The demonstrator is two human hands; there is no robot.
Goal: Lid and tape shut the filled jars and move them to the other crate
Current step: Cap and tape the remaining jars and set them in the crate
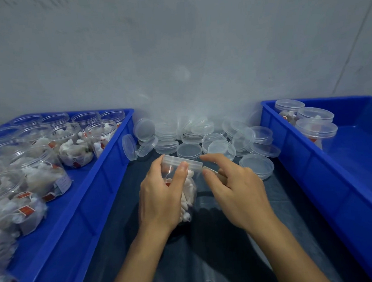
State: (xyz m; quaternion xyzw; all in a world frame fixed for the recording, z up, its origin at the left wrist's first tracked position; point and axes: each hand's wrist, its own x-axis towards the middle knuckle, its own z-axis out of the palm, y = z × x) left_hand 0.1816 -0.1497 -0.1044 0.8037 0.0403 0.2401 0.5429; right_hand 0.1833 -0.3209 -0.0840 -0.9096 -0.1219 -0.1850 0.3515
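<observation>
A clear jar (189, 190) filled with white tea bags is tilted above the dark cloth between two crates. My left hand (162, 196) grips its body, thumb up at the clear lid (182, 161) that sits on it. My right hand (233, 188) pinches a strip of tape (213, 170) beside the lid's right edge. The left blue crate (109, 180) holds several open filled jars (76, 147). Three lidded jars (316, 130) stand at the back of the right blue crate (302, 166).
A heap of loose clear lids (202, 137) lies on the cloth behind my hands, against the grey wall. One lid (257, 166) lies just right of my right hand. Dark cloth (209, 248) covers the table between the crates.
</observation>
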